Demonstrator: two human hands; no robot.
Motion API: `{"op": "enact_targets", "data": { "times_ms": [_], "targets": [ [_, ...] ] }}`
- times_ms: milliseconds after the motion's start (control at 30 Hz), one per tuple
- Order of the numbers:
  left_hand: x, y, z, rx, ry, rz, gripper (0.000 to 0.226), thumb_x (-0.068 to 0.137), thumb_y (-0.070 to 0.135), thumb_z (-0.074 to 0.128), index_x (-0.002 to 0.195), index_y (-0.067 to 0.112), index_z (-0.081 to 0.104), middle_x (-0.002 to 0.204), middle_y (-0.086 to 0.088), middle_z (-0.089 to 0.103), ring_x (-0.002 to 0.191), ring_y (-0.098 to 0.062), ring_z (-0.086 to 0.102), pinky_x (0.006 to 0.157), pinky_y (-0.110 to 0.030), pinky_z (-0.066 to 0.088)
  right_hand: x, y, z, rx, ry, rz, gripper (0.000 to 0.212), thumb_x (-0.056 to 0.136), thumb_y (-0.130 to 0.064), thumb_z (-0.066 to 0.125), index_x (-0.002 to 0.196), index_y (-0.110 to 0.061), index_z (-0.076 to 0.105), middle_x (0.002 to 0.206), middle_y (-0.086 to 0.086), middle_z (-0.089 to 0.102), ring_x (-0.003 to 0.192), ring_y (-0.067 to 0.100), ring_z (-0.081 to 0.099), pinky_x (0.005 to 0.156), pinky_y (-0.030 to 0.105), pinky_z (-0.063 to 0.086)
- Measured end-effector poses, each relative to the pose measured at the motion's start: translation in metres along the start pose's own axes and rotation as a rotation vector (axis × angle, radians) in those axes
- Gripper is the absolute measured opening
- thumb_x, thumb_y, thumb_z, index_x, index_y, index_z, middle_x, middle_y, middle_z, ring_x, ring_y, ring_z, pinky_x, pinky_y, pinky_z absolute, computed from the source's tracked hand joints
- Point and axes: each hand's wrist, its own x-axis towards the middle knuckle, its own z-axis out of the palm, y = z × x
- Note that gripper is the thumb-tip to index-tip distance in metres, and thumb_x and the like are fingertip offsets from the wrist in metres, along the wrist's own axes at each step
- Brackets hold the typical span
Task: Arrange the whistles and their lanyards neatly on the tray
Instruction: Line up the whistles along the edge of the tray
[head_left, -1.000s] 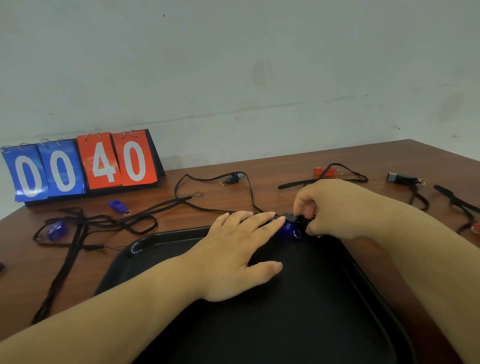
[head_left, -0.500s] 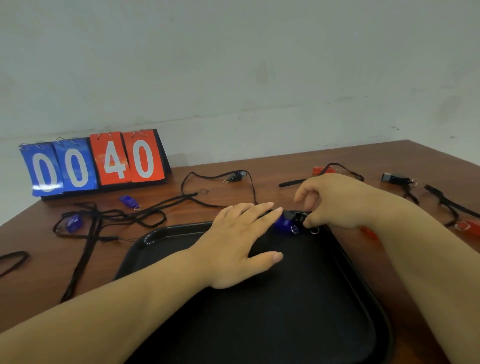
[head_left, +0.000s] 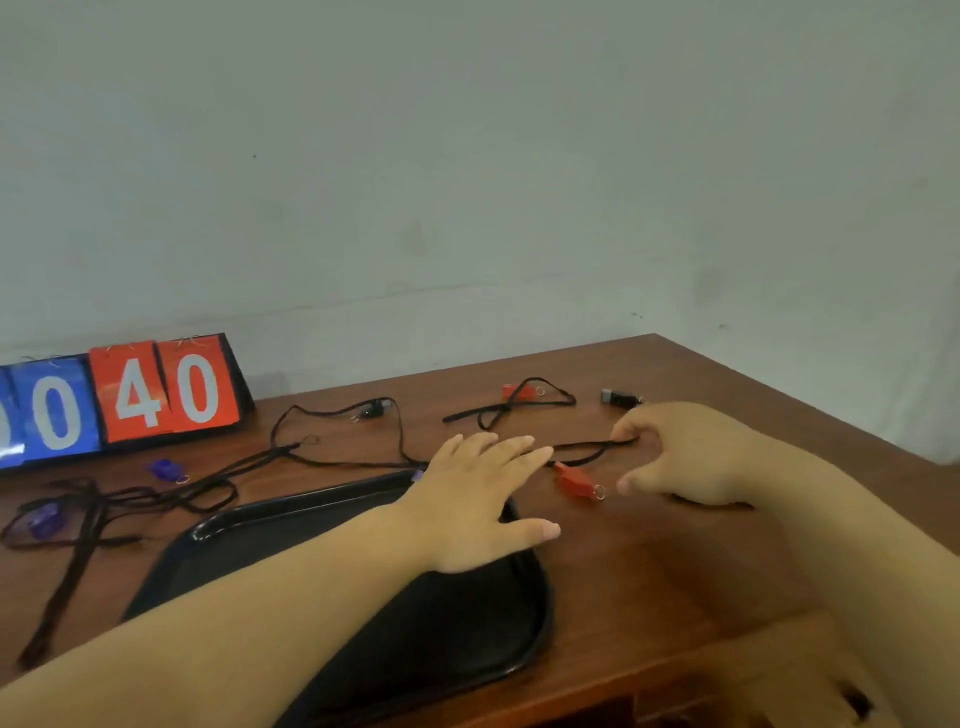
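The right hand (head_left: 675, 457) has left the black plastic tray (head_left: 311, 512) for the black cord lanyard (head_left: 587, 447) of the red plastic whistle (head_left: 576, 480), likely next, on the brown table (head_left: 649, 571), grip unclear; the left hand (head_left: 483, 504) lies flat, released.

Flip scoreboard (head_left: 119, 400) on wooden table (head_left: 649, 571), reads 040; leftmost card unclear.

Both arms are bare down to the left hand (head_left: 478, 499) and right hand (head_left: 680, 457). The fingers (head_left: 519, 452) have short, plain nails.
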Motion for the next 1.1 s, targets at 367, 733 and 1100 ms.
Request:
{"op": "enact_targets", "data": {
  "times_ms": [367, 733, 1100],
  "targets": [
    [0.050, 0.035, 0.008, -0.080, -0.103, -0.018, 0.075, 0.097, 0.069, 0.043, 0.162, 0.041, 0.018, 0.171, 0.008, 0.016, 0.157, -0.021, 0.016, 0.127, -0.046, 0.017, -0.039, 0.088, 0.003, 0.015, 0.137, 0.128, 0.099, 0.072, -0.070, 0.075, 0.155, -0.040, 0.029, 0.164, -0.010, 0.028, 0.149, 0.017, 0.031, 0.120, 0.043, 0.033],
    [0.081, 0.038, 0.020, -0.079, 0.006, -0.026, 0.040, 0.103, 0.041, 0.054, 0.143, 0.043, 0.056, 0.143, 0.017, 0.057, 0.135, -0.015, 0.044, 0.113, -0.039, 0.040, 0.011, 0.094, 0.022, -0.111, 0.226, 0.072, 0.036, 0.101, -0.039, 0.056, 0.135, -0.031, 0.064, 0.134, -0.004, 0.062, 0.119, 0.018, 0.057, 0.103, 0.035, 0.047],
    [0.082, 0.035, 0.011, -0.134, 0.093, -0.021, 0.032, 0.103, 0.045, 0.053, 0.133, 0.045, 0.062, 0.125, 0.016, 0.062, 0.118, -0.014, 0.049, 0.101, -0.036, 0.046, 0.013, 0.104, 0.039, -0.026, 0.322, 0.063, 0.032, 0.101, -0.041, 0.055, 0.131, -0.034, 0.065, 0.128, -0.011, 0.066, 0.116, 0.012, 0.058, 0.100, 0.030, 0.047]
  ]
}}
